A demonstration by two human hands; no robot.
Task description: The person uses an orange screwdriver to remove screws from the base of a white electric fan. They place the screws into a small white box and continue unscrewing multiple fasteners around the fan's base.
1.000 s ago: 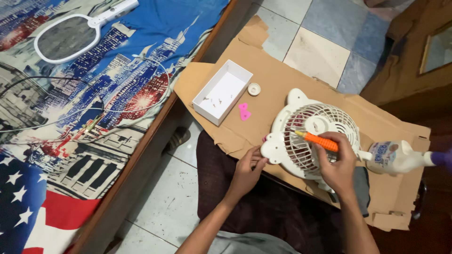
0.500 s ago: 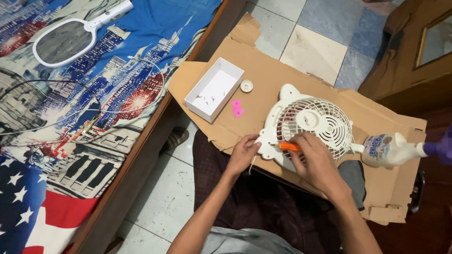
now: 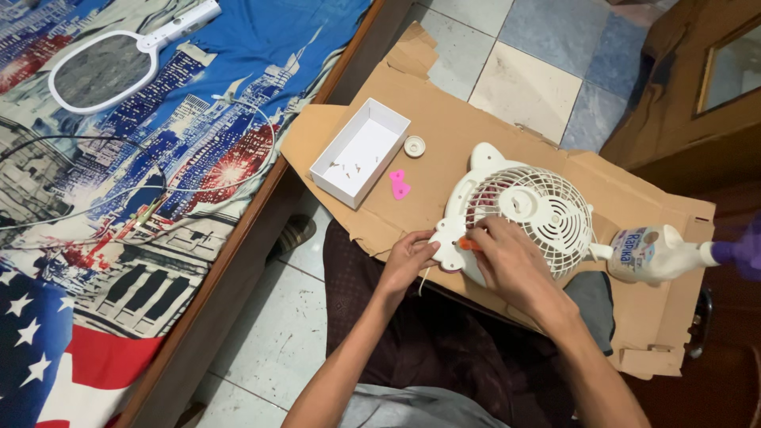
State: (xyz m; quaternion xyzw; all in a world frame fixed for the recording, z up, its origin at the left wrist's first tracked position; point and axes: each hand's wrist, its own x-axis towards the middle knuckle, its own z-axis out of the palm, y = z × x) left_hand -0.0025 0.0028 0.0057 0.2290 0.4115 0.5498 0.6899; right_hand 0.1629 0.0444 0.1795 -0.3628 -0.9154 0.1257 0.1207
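A small white fan (image 3: 519,214) lies grille-up on a flattened cardboard sheet (image 3: 468,111) at centre right of the frame. The left hand (image 3: 408,257) pinches the fan's lower-left rim, fingers closed on the plastic edge. The right hand (image 3: 511,261) is clamped round an orange-handled tool (image 3: 469,245), whose tip meets the housing just beside the left hand; the tool's far end is hidden under the palm.

Judgement: the fan is light, rigid moulded plastic. The thin grille ribs look liable to flex or crack, so the solid outer rim is the sound place to hold.

Toward upper centre, a white open box (image 3: 361,150) holds several tiny parts; a white cap (image 3: 414,146) and a pink piece (image 3: 399,184) lie near it. A white spray bottle (image 3: 654,254) lies at right, touching the fan's edge.
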